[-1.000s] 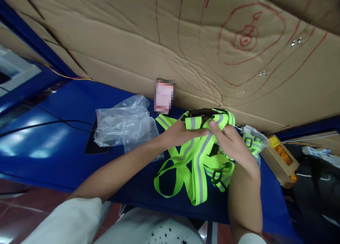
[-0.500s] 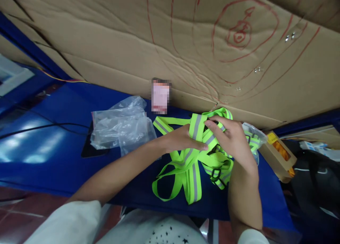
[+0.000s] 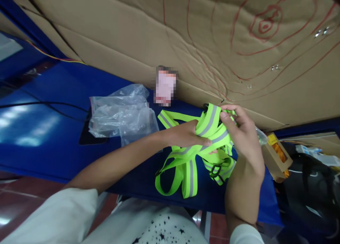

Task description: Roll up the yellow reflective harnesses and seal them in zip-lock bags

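A neon-green strap vest with grey reflective stripes [image 3: 191, 159] lies bunched on the blue table [image 3: 53, 137], its loops hanging toward the near edge. My left hand [image 3: 190, 134] grips a folded bundle of its straps from the left. My right hand [image 3: 243, 130] pinches the strap end at the top of the bundle, fingers curled round it. Black plastic buckles [image 3: 215, 170] show low in the tangle.
Empty clear plastic bags [image 3: 120, 112] lie to the left over a dark flat thing. A large cardboard sheet with red circles [image 3: 212, 42] leans behind. A small box with orange contents [image 3: 277, 155] sits at the right, and a black cable [image 3: 39, 105] crosses the table's left.
Both hands lifted the strap bundle a little and wound it tighter; the right hand moved up to the top of the bundle. The view shifted slightly.
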A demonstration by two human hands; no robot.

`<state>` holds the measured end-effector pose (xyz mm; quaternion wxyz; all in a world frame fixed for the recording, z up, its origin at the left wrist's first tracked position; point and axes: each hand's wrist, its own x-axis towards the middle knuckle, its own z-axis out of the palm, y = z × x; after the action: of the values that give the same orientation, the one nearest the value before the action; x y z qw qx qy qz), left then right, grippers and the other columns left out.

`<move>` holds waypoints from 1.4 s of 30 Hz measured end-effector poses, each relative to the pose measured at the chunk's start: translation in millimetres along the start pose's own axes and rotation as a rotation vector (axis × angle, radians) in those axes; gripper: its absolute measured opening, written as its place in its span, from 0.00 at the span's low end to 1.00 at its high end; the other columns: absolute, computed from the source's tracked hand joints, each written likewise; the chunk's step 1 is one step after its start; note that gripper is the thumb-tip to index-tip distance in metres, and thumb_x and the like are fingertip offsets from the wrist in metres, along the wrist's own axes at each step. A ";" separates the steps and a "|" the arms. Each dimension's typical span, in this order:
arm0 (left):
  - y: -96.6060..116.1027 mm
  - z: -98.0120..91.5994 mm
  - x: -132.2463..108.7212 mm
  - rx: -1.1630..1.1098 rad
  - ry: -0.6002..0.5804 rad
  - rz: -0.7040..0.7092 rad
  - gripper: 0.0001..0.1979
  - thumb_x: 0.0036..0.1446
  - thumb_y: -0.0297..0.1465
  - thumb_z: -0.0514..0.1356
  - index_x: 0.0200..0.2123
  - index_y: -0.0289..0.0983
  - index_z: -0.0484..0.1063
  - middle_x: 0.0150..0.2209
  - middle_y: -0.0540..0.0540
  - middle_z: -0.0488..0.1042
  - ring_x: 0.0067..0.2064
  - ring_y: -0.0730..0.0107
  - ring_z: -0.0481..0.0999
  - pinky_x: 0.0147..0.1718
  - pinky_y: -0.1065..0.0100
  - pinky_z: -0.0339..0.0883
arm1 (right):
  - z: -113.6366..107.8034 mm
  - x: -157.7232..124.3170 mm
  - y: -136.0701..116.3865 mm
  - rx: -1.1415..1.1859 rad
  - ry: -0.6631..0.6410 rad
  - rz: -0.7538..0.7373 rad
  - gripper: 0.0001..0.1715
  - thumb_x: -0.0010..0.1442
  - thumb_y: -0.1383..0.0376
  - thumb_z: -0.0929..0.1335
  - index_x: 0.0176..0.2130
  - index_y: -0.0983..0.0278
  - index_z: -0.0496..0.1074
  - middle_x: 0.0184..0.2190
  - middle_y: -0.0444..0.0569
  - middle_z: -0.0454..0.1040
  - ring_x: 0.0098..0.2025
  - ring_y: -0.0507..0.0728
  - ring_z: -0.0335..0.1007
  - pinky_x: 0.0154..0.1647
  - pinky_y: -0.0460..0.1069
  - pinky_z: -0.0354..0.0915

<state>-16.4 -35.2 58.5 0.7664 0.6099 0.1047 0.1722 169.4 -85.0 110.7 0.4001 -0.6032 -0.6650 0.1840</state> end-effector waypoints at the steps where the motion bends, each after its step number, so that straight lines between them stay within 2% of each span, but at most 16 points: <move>1: 1.1 -1.0 -0.4 0.021 -0.015 0.017 0.12 0.61 0.34 0.66 0.44 0.34 0.77 0.43 0.42 0.82 0.45 0.62 0.80 0.50 0.60 0.73 | 1.1 -0.7 -1.9 -0.071 0.041 -0.046 0.13 0.68 0.56 0.69 0.49 0.58 0.75 0.42 0.48 0.78 0.43 0.57 0.75 0.44 0.51 0.71; 3: 4.4 -4.3 -1.6 0.084 -0.034 0.052 0.11 0.61 0.34 0.65 0.44 0.33 0.77 0.43 0.42 0.81 0.46 0.62 0.80 0.50 0.61 0.72 | 2.6 -3.9 -8.5 -0.157 0.051 -0.127 0.13 0.70 0.59 0.67 0.50 0.58 0.76 0.46 0.49 0.78 0.48 0.58 0.75 0.51 0.54 0.70; 6: 10.1 -10.6 -4.4 0.211 0.039 0.077 0.11 0.60 0.34 0.65 0.44 0.34 0.77 0.44 0.44 0.80 0.46 0.62 0.78 0.49 0.61 0.72 | 3.2 -10.6 -19.3 -0.226 -0.166 -0.223 0.20 0.73 0.58 0.63 0.59 0.58 0.73 0.55 0.52 0.76 0.58 0.62 0.73 0.60 0.59 0.67; 8: 12.8 -14.1 -6.6 0.273 0.058 0.068 0.10 0.58 0.33 0.66 0.41 0.34 0.77 0.41 0.46 0.79 0.43 0.63 0.77 0.46 0.62 0.71 | 4.0 -13.4 -23.0 -0.258 -0.305 -0.244 0.29 0.70 0.55 0.67 0.66 0.60 0.66 0.61 0.55 0.71 0.63 0.65 0.69 0.64 0.61 0.65; 10: 14.0 -15.6 -8.3 0.280 0.033 0.035 0.08 0.57 0.33 0.66 0.35 0.33 0.76 0.34 0.48 0.77 0.38 0.66 0.75 0.41 0.64 0.71 | 5.9 -13.5 -23.0 -0.258 -0.348 -0.241 0.34 0.67 0.53 0.69 0.66 0.62 0.66 0.60 0.57 0.72 0.61 0.65 0.70 0.62 0.59 0.67; 13: 13.8 -13.8 -9.2 0.137 0.056 -0.040 0.09 0.52 0.33 0.70 0.31 0.34 0.76 0.30 0.51 0.75 0.34 0.69 0.75 0.38 0.67 0.70 | 8.8 -10.6 -20.0 -0.221 -0.280 -0.230 0.28 0.66 0.52 0.70 0.60 0.62 0.72 0.52 0.54 0.77 0.53 0.62 0.75 0.56 0.55 0.71; 17: 12.8 -7.2 -6.8 -0.251 0.078 -0.123 0.14 0.45 0.30 0.75 0.36 0.36 0.78 0.34 0.50 0.81 0.37 0.67 0.80 0.41 0.65 0.74 | 8.9 -8.1 -18.5 -0.222 -0.157 -0.195 0.18 0.66 0.52 0.71 0.49 0.61 0.79 0.43 0.49 0.80 0.42 0.58 0.76 0.44 0.51 0.71; 21: 13.2 -0.8 -5.3 -0.327 -0.043 -0.149 0.13 0.53 0.31 0.73 0.42 0.36 0.80 0.42 0.45 0.84 0.45 0.64 0.83 0.50 0.63 0.75 | 4.7 -9.6 -20.2 -0.200 0.062 -0.056 0.22 0.67 0.50 0.69 0.30 0.63 0.76 0.21 0.41 0.68 0.23 0.49 0.61 0.25 0.46 0.57; 23: 12.9 0.5 -5.6 -0.291 -0.144 -0.160 0.13 0.57 0.33 0.70 0.44 0.35 0.80 0.44 0.44 0.84 0.47 0.63 0.83 0.52 0.62 0.75 | 0.7 -11.5 -20.8 -0.130 0.163 -0.004 0.26 0.66 0.48 0.69 0.26 0.64 0.72 0.17 0.38 0.60 0.21 0.48 0.55 0.23 0.46 0.53; 25: 12.1 -0.2 -6.3 -0.242 -0.247 -0.152 0.14 0.61 0.36 0.68 0.46 0.34 0.79 0.43 0.42 0.84 0.46 0.62 0.84 0.51 0.61 0.76 | -4.5 -13.8 -20.8 0.020 0.173 0.058 0.28 0.65 0.47 0.70 0.23 0.64 0.69 0.17 0.38 0.60 0.21 0.48 0.54 0.22 0.46 0.52; 27: 11.9 -1.9 -7.0 -0.124 -0.297 -0.098 0.14 0.65 0.37 0.64 0.47 0.33 0.79 0.42 0.41 0.84 0.44 0.62 0.84 0.48 0.63 0.77 | -9.4 -15.4 -19.7 0.216 0.068 0.160 0.28 0.65 0.45 0.69 0.25 0.63 0.71 0.19 0.40 0.65 0.21 0.49 0.58 0.20 0.46 0.55; 30: 13.5 -3.8 -8.2 0.115 -0.311 -0.031 0.14 0.69 0.36 0.59 0.46 0.33 0.80 0.43 0.41 0.83 0.43 0.64 0.83 0.48 0.66 0.75 | -11.1 -13.9 -16.2 0.348 -0.138 0.252 0.20 0.66 0.46 0.69 0.42 0.59 0.77 0.27 0.41 0.73 0.24 0.51 0.67 0.23 0.46 0.63; 32: 15.0 -3.5 -8.8 0.208 -0.288 -0.005 0.14 0.69 0.35 0.58 0.45 0.33 0.81 0.43 0.42 0.84 0.43 0.66 0.83 0.47 0.68 0.74 | -7.4 -10.4 -13.2 0.240 -0.167 0.180 0.19 0.68 0.49 0.68 0.52 0.55 0.74 0.34 0.43 0.77 0.30 0.52 0.72 0.31 0.48 0.69; 36: 17.4 -2.8 -9.7 0.217 -0.219 0.009 0.13 0.68 0.36 0.59 0.46 0.36 0.81 0.43 0.45 0.84 0.43 0.67 0.82 0.45 0.70 0.74 | 0.8 -5.8 -10.9 -0.043 -0.133 -0.057 0.19 0.72 0.52 0.63 0.49 0.57 0.78 0.47 0.49 0.79 0.52 0.59 0.76 0.55 0.56 0.71; 39: 18.2 -6.9 -11.6 0.242 -0.211 -0.008 0.13 0.66 0.37 0.61 0.48 0.37 0.81 0.46 0.47 0.83 0.46 0.67 0.81 0.47 0.70 0.73 | -0.2 -9.6 -16.0 -0.082 -0.240 -0.080 0.23 0.73 0.51 0.62 0.56 0.57 0.76 0.54 0.51 0.79 0.57 0.62 0.76 0.61 0.60 0.70; 42: 17.9 -14.2 -13.8 0.274 -0.250 -0.052 0.13 0.64 0.39 0.63 0.42 0.36 0.81 0.40 0.48 0.82 0.42 0.68 0.78 0.44 0.71 0.71 | -2.3 -14.8 -22.9 -0.143 -0.417 -0.111 0.35 0.67 0.48 0.68 0.67 0.58 0.66 0.64 0.52 0.72 0.63 0.65 0.72 0.63 0.62 0.69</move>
<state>-36.7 -24.4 71.9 0.6874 0.7223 0.0469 0.0592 155.4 -104.4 124.2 0.2196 -0.5412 -0.7770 0.2349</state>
